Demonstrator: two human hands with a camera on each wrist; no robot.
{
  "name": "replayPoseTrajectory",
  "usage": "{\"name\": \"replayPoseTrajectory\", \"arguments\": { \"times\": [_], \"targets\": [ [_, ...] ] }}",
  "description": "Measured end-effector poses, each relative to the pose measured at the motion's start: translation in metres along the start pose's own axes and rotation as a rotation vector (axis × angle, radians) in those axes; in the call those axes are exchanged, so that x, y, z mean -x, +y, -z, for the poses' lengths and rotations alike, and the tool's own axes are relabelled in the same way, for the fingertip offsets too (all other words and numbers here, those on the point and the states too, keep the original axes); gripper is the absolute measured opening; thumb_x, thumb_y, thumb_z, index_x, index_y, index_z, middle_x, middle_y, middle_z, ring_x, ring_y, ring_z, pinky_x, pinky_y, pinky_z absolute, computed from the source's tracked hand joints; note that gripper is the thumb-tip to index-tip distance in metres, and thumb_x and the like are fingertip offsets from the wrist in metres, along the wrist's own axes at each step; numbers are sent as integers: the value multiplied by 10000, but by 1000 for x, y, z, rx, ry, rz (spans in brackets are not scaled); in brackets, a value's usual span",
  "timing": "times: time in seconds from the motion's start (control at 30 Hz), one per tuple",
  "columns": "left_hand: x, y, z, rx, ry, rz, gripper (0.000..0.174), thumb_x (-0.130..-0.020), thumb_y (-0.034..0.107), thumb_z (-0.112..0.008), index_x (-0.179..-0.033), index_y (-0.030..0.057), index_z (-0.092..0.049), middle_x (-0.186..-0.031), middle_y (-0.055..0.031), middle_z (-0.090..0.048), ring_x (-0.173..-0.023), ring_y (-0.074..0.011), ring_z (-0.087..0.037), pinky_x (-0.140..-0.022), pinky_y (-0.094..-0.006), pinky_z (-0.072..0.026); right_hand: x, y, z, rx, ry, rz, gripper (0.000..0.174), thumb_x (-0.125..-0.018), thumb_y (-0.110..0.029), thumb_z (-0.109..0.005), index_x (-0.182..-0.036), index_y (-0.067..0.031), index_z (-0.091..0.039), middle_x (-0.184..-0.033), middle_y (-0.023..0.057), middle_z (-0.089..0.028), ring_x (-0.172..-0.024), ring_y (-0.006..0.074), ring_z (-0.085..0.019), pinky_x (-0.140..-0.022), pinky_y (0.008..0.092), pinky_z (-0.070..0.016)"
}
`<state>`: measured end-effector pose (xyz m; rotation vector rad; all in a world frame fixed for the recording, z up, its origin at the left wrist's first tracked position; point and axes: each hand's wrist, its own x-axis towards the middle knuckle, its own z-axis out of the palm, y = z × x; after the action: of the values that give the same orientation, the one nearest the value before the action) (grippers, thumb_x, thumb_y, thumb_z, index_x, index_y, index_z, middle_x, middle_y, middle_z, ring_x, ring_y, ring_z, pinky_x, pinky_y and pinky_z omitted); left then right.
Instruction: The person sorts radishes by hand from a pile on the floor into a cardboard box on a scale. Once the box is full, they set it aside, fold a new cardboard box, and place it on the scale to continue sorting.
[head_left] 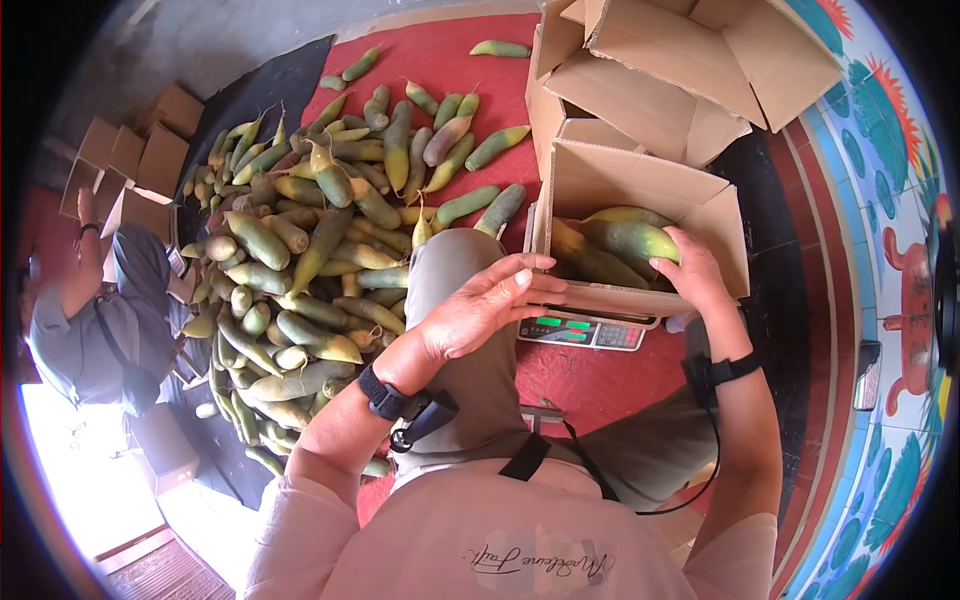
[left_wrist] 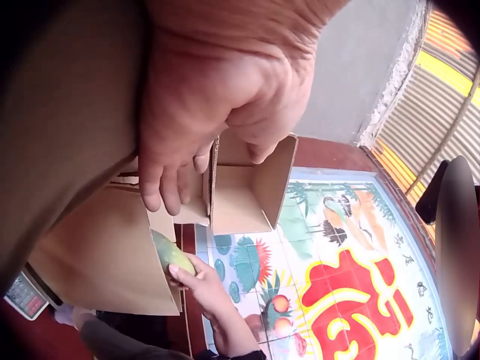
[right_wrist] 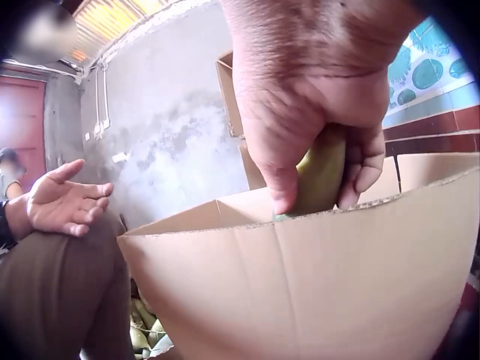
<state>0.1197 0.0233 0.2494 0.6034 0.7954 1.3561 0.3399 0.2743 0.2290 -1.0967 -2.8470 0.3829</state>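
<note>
My right hand (head_left: pixel 698 270) grips the end of a green radish (head_left: pixel 630 240) inside an uncovered cardboard box (head_left: pixel 650 165). In the right wrist view, thumb and fingers close round that radish (right_wrist: pixel 321 176) just above the box's near wall (right_wrist: pixel 300 277). More radishes lie beneath it in the box. The box sits on a digital scale (head_left: pixel 580 332) with lit green displays. My left hand (head_left: pixel 490 305) holds nothing; its fingers are loosely extended, close to the box's left front corner, over my knee. In the right wrist view its palm (right_wrist: pixel 67 199) faces up.
A large heap of green radishes (head_left: pixel 300 240) covers the red mat (head_left: pixel 480 70) to the left. Other cardboard boxes (head_left: pixel 650 90) stand behind the scale. A tiled, painted wall (head_left: pixel 900 330) is at the right. Another person (head_left: pixel 90 330) sits at far left near more boxes (head_left: pixel 160 160).
</note>
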Motion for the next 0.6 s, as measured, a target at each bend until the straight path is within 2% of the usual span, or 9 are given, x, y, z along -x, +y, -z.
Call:
{"name": "replayPoseTrajectory", "arguments": {
  "times": [0.17,0.27,0.4,0.6],
  "targets": [
    [0,-2,3,-4,8,-19,522,-936,407,-449,-1309,53,-359,-1236,-177,-492,-1183,-244,-460,-998,-364,-354,8,8,3,-6,3,-25,396,-797,-184,-625,-1165,-77,-524,-1131,133,-570,-1038,310,-538,-881,381,-437],
    [1,-3,2,-20,0,-26,523,-935,411,-446,-1298,42,-371,-1234,-177,-496,-1187,-246,-458,-1002,-367,-354,31,0,26,-15,89,-8,337,-791,-150,-622,-1110,-64,-556,-1055,144,-586,-962,322,-563,-825,390,-453],
    [3,-3,1,-49,7,-34,485,-954,372,-413,-1284,17,-386,-1252,-183,-483,-1196,-260,-451,-1000,-373,-351,73,-4,48,9,317,115,231,-786,-63,-601,-1014,-31,-585,-926,159,-593,-843,337,-584,-733,383,-467],
    [7,-3,-1,1,8,-62,453,-956,334,-425,-1262,0,-411,-1244,-185,-487,-1185,-281,-464,-1020,-383,-346,134,13,66,6,369,-12,189,-828,-20,-546,-1011,13,-578,-927,167,-578,-848,329,-579,-752,367,-463]
  ]
}}
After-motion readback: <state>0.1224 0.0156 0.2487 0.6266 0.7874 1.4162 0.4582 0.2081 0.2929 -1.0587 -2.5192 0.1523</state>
